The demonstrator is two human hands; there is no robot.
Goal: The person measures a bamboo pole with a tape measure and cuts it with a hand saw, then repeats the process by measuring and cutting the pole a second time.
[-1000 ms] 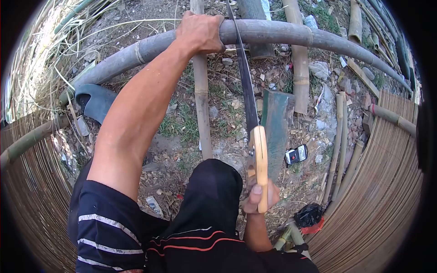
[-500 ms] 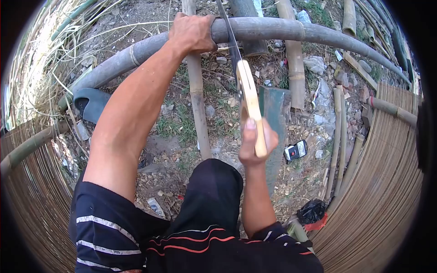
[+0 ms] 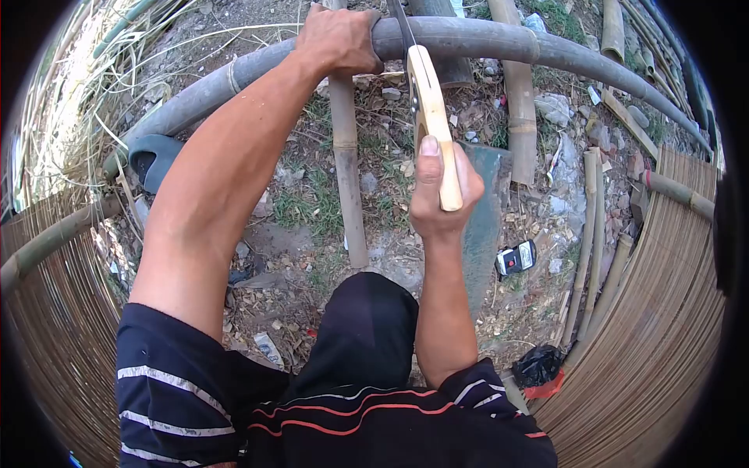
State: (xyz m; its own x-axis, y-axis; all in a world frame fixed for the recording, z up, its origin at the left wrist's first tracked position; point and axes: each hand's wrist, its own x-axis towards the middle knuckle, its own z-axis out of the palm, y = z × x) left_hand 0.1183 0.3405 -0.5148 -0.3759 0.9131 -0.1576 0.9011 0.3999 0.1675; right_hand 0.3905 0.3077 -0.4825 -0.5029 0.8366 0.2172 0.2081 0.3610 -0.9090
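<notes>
A long grey bamboo pole (image 3: 476, 39) lies crosswise in front of me at the top of the view. My left hand (image 3: 339, 39) is closed over the pole, just left of the saw. In my right hand (image 3: 445, 187) is a hand saw (image 3: 429, 101), gripped by its pale wooden handle. The saw's dark blade crosses the pole close beside my left hand, and its far end runs out of view. Whether the blade has cut into the bamboo I cannot make out.
Thinner bamboo pieces (image 3: 345, 156) lie under and beyond the pole. A tape measure (image 3: 516, 258) and a green board (image 3: 485, 195) rest on the littered ground. Slatted bamboo mats (image 3: 647, 312) flank both sides. A black plastic bag (image 3: 538, 365) lies at the lower right.
My right hand has pushed the saw forward, away from me, so the handle is now nearer the pole. My left hand keeps its hold. The view has shifted slightly.
</notes>
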